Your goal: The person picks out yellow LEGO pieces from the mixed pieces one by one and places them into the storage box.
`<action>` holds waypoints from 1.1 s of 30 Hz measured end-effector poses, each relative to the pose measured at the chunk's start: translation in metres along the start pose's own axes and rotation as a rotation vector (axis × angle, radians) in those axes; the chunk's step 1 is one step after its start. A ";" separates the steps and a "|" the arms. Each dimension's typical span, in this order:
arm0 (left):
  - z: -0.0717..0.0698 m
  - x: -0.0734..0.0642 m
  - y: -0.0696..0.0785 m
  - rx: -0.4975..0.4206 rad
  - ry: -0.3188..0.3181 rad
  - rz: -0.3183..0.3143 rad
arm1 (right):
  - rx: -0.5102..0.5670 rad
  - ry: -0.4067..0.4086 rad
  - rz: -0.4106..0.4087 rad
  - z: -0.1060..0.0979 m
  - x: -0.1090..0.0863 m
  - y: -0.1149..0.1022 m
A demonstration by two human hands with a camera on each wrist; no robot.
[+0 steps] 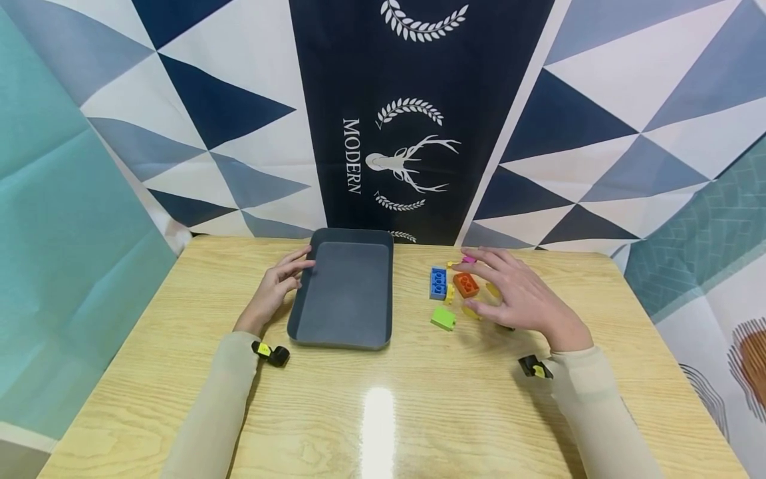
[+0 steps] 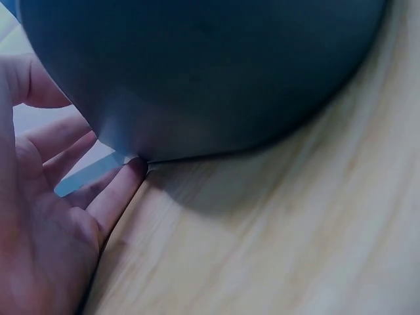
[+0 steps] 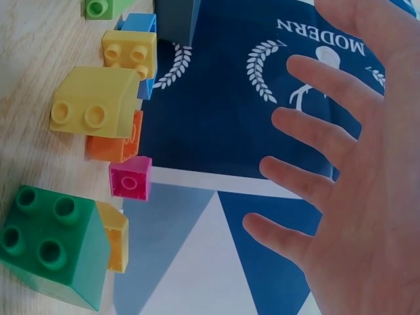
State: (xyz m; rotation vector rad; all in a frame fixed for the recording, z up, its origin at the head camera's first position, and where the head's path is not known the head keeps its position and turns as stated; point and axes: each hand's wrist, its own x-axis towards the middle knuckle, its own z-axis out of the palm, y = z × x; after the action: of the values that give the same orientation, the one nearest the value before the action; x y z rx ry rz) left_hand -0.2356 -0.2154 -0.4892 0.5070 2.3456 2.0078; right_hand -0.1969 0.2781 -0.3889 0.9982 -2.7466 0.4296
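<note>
A dark grey rectangular tray [image 1: 350,293] lies on the table, left of the middle. At its left side is my left hand [image 1: 272,286], its extended fingertips touching the rim; the left wrist view shows them against the tray's outer wall. Over a group of toy building bricks hovers my right hand [image 1: 520,293], fingers spread, holding nothing. Below and beside it are a blue brick [image 1: 438,283], an orange brick [image 1: 466,285], a lime green brick [image 1: 443,318] and a pink brick [image 3: 130,178]. A darker green brick [image 3: 59,243] and a sloped yellow brick [image 3: 98,105] show in the right wrist view.
The wooden table [image 1: 311,412] ends at a patterned cloth [image 1: 419,199] hanging behind it. More yellow bricks lie in the group, partly hidden by the right hand in the head view. Bright light reflects off the table's front.
</note>
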 end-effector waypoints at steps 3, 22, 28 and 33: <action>0.000 0.000 0.001 0.002 -0.002 -0.010 | 0.003 0.001 0.004 0.000 0.000 0.001; 0.000 -0.002 0.003 0.035 -0.008 0.012 | 0.003 0.001 0.002 -0.002 -0.001 0.001; 0.001 -0.001 0.003 0.028 -0.006 0.007 | 0.002 0.007 -0.007 -0.002 0.000 0.001; 0.001 -0.001 0.004 0.029 -0.003 0.001 | 0.005 0.013 -0.009 -0.001 0.001 0.001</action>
State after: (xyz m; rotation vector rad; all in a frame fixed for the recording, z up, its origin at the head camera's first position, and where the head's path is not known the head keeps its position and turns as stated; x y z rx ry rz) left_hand -0.2331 -0.2144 -0.4858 0.5126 2.3761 1.9753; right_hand -0.1981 0.2788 -0.3881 1.0046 -2.7303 0.4398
